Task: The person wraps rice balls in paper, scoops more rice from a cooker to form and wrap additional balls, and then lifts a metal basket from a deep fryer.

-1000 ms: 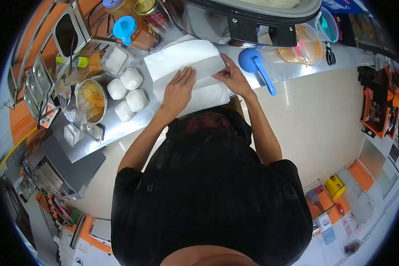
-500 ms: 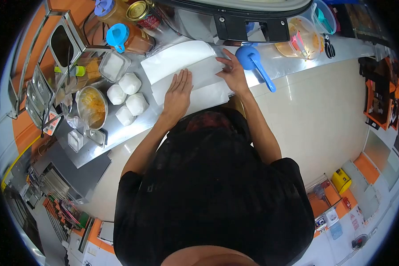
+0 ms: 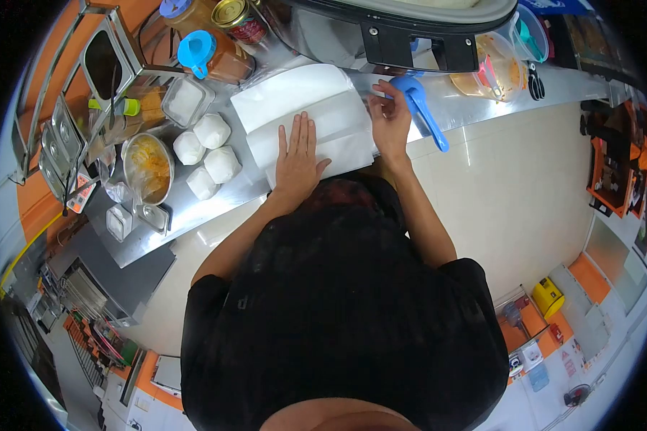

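Note:
White paper sheets [image 3: 291, 97] lie overlapped on the metal counter in front of me. My left hand [image 3: 300, 159] rests flat on the lower sheets, fingers stretched out and pointing away from me. Just off the right edge of the paper is my right hand [image 3: 390, 123], its fingers loosely bent and apart, with nothing seen in them. A blue scoop [image 3: 425, 115] lies directly right of that hand, its handle pointing toward me. Left of the paper sit several white paper-wrapped bundles [image 3: 221, 165].
A steel bowl [image 3: 171, 176] of orange-yellow food and a clear tub [image 3: 187, 103] of white contents stand left. Behind are a blue-lidded jar [image 3: 226, 61], a tin can [image 3: 243, 25] and a large cooker [image 3: 417, 29]. Plastic containers [image 3: 507, 79] and black scissors [image 3: 535, 82] are at right.
My right hand has drawn away from the paper's right edge, its fingers curling more. My left hand has slid slightly right and toward me, still flat on the sheets.

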Demonstrator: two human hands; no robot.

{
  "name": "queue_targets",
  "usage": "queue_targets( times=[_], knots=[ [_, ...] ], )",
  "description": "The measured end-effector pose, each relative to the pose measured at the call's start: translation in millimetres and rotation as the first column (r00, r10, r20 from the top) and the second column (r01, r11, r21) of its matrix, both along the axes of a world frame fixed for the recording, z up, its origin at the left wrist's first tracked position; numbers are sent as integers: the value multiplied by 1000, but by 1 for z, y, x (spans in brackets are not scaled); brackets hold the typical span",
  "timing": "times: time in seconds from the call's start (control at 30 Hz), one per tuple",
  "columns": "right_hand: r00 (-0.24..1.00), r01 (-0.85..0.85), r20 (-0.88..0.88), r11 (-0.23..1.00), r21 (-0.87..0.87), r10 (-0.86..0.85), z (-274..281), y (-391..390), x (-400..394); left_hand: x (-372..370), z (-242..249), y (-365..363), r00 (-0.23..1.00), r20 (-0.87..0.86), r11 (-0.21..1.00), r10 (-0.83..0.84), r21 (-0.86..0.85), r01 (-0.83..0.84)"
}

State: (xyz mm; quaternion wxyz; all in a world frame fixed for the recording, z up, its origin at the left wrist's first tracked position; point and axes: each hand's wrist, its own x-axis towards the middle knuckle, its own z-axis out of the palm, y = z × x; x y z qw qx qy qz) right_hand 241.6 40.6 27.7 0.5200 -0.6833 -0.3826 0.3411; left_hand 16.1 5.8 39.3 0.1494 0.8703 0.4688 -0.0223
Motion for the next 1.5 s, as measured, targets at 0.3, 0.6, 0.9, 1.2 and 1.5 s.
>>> queue_targets(
  times=[0.3,0.6,0.9,1.2,1.5],
  knots=[
    [884,-427,155,897,-110,440,6,-7,-69,-8,14,-9,910,410,996,69,-80,-39],
    [801,-383,335,855,-350,496,-3,0,-60,-26,-32,9,284,519,579,806,-591,-562],
    [721,-378,405,809,-450,563,1,6,-70,-23,-23,24,529,364,642,766,-413,-646],
    [807,-376,298,832,-409,511,-12,5,-72,-22,-35,22,310,449,539,838,-594,-598],
    [746,-463,327,805,-372,580,-15,7,-47,-34,-29,19,414,450,605,791,-476,-638]
  ],
)
